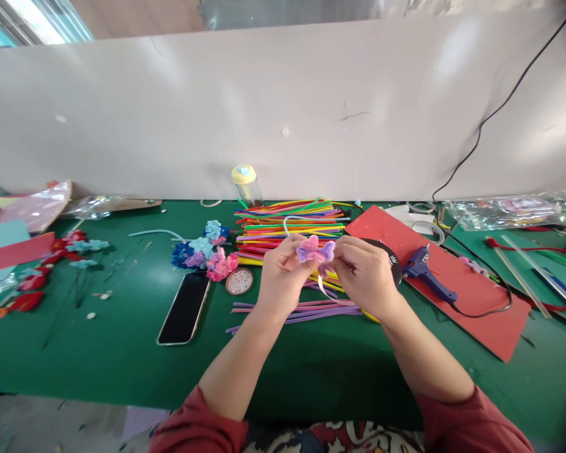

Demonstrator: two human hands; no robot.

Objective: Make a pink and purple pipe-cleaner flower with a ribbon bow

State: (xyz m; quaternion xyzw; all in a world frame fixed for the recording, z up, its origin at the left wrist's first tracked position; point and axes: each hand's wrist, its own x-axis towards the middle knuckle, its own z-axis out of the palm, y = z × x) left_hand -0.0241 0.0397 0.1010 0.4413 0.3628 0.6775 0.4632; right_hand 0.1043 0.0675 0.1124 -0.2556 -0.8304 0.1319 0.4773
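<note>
Between my two hands is a small pink and purple pipe-cleaner flower [315, 250], raised above the table. My left hand [283, 274] pinches it from the left, fingers closed. From the other side, the closed fingertips of my right hand [365, 270] grip its purple edge. A thin pale ribbon-like strip [327, 288] curls down below the flower. Beneath and behind the hands lies a wide pile of coloured pipe cleaners [283, 229]. Pink and purple pipe cleaners [292, 313] lie loose nearer to me.
A phone [185, 308], a dish of small beads [239, 281] and fuzzy flowers [202, 248] are on the left. A glue gun [429, 275] rests on a red board [481, 308] at right, its cable trailing. A yellow-lidded jar [246, 185] stands near the white partition [193, 119].
</note>
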